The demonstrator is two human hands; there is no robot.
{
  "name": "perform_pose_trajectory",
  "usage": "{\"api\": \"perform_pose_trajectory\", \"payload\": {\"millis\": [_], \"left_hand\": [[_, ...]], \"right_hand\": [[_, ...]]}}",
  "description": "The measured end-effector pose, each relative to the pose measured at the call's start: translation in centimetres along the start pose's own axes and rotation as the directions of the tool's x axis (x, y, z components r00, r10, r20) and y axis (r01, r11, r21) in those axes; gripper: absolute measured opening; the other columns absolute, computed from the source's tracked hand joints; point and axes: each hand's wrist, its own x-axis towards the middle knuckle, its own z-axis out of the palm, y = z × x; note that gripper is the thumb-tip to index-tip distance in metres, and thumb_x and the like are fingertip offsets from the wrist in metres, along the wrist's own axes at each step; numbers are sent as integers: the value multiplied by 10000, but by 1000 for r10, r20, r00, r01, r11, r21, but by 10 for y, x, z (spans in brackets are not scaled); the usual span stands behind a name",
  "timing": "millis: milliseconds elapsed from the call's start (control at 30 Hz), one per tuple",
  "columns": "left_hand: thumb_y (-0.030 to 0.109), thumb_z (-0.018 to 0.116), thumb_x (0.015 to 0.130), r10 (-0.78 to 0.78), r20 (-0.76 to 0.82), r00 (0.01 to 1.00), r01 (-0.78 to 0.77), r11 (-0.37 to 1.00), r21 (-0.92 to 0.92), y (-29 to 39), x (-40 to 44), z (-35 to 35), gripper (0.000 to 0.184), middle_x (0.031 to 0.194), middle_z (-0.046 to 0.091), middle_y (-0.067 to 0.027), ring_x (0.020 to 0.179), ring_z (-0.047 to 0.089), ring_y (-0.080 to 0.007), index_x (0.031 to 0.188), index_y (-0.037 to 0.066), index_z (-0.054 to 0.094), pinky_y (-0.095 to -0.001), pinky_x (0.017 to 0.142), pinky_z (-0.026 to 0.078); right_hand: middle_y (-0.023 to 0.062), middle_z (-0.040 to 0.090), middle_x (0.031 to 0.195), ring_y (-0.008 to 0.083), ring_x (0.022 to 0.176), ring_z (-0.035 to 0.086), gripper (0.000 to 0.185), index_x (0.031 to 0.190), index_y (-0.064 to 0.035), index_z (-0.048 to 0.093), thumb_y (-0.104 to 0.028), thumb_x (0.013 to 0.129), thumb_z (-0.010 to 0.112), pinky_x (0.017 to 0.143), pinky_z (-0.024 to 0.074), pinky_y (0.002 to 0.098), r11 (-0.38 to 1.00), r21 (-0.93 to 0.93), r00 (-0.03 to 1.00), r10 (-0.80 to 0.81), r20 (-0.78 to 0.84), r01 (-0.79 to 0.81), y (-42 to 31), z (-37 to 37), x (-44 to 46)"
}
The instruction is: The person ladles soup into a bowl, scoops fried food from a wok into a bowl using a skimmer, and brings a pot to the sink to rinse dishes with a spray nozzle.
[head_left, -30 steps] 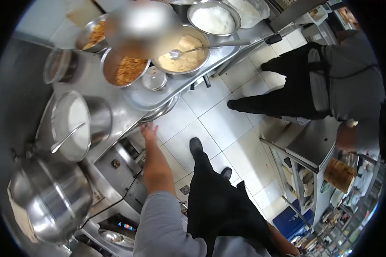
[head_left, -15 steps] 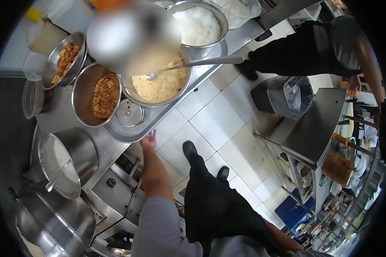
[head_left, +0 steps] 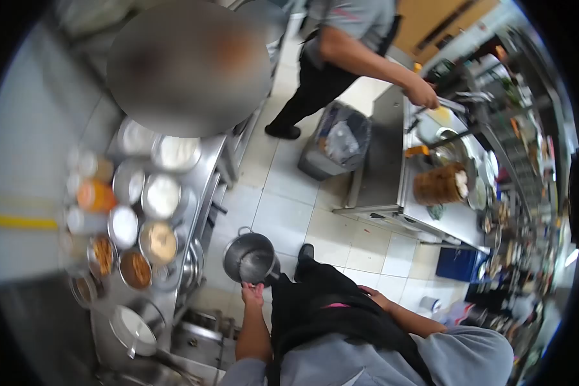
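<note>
A deep metal pot (head_left: 249, 256) with a loop handle hangs tilted in front of my legs, above the tiled floor. It looks bare inside. My left hand (head_left: 253, 294) grips it at the near side, apparently by a handle that the fingers hide. Beside my right hip, close to the black apron (head_left: 315, 309), is my right hand (head_left: 374, 297), its fingers too blurred and partly hidden to read.
On the left, a steel counter (head_left: 196, 193) carries several bowls of powders and crumbs and a tilted pot of white liquid (head_left: 134, 329). A grey bin (head_left: 336, 141) stands ahead. Another person (head_left: 341, 48) reaches over the right-hand table, where a wooden steamer (head_left: 439, 184) sits.
My left hand, bare at the counter's edge before, now holds the pot. My view has shifted back and right. The other person has moved to the table on the right.
</note>
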Motion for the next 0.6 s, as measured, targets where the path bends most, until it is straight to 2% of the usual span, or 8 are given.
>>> {"api": "perform_pose_trajectory", "payload": {"millis": [33, 133, 233, 300, 367, 433, 533, 600], "left_hand": [[481, 481, 1003, 1, 42, 999, -3, 998, 65, -1, -9, 16, 405, 859, 501, -46, 881, 578, -314, 814, 122, 498, -481, 899, 525], [443, 467, 1014, -52, 146, 988, 14, 969, 246, 13, -38, 86, 380, 889, 509, -87, 923, 572, -329, 830, 111, 487, -501, 908, 524], [423, 465, 1017, -42, 250, 967, -64, 914, 401, 37, -69, 174, 357, 910, 504, -79, 950, 567, -330, 839, 114, 477, -508, 926, 518], [422, 466, 1016, -11, 271, 963, -126, 867, 482, 50, -90, 238, 343, 932, 500, -69, 981, 559, -338, 848, 123, 473, -515, 934, 513], [437, 468, 1013, 23, 290, 957, -187, 811, 555, 62, -83, 298, 334, 943, 504, -44, 998, 561, -359, 866, 138, 485, -520, 916, 519], [445, 475, 1008, 6, 353, 935, -217, 800, 560, 74, -86, 355, 329, 967, 518, -46, 974, 568, -364, 881, 141, 491, -517, 894, 528], [454, 479, 1001, 79, 368, 926, -291, 772, 566, 82, -86, 447, 330, 996, 530, -80, 968, 574, -375, 886, 145, 493, -515, 876, 535], [454, 481, 999, 88, 390, 917, -311, 769, 559, 89, -86, 501, 331, 1007, 532, -95, 978, 575, -380, 886, 143, 494, -520, 873, 537]], "right_hand": [[112, 621, 1278, 217, 1173, 576, 483, 1350, -61, 558, -353, 969, 604, 1036, 432, 333, 989, -26, 986, 143, -80, -145, -8, -2, -1], [121, 653, 1199, 205, 1111, 598, 418, 1275, -43, 608, -331, 973, 581, 979, 464, 322, 955, 236, 959, 225, -171, -181, 0, -9, 7], [114, 673, 1117, 211, 1035, 618, 381, 1200, -49, 644, -341, 973, 556, 930, 483, 327, 958, 255, 976, 170, -134, -131, -7, -28, 14], [171, 624, 1261, 320, 1177, 592, 430, 1271, -89, 608, -342, 932, 530, 1018, 449, 399, 977, -147, 988, 153, -30, -155, 118, -45, 104], [156, 653, 1198, 339, 1134, 607, 419, 1251, -167, 619, -348, 877, 564, 961, 486, 440, 750, -641, 984, -173, 49, 164, 124, -60, 131], [151, 654, 1197, 341, 1112, 616, 445, 1264, -197, 618, -355, 848, 608, 926, 508, 448, 703, -706, 993, -6, 119, 89, 113, -74, 172], [156, 660, 1174, 353, 1098, 620, 406, 1224, -170, 648, -342, 859, 606, 929, 510, 439, 692, -713, 993, -47, 112, 113, 56, -105, 209], [157, 668, 1158, 356, 1079, 629, 352, 1179, -152, 672, -303, 871, 594, 912, 519, 425, 966, 64, 967, 254, -25, -252, -30, -121, 200]]}}
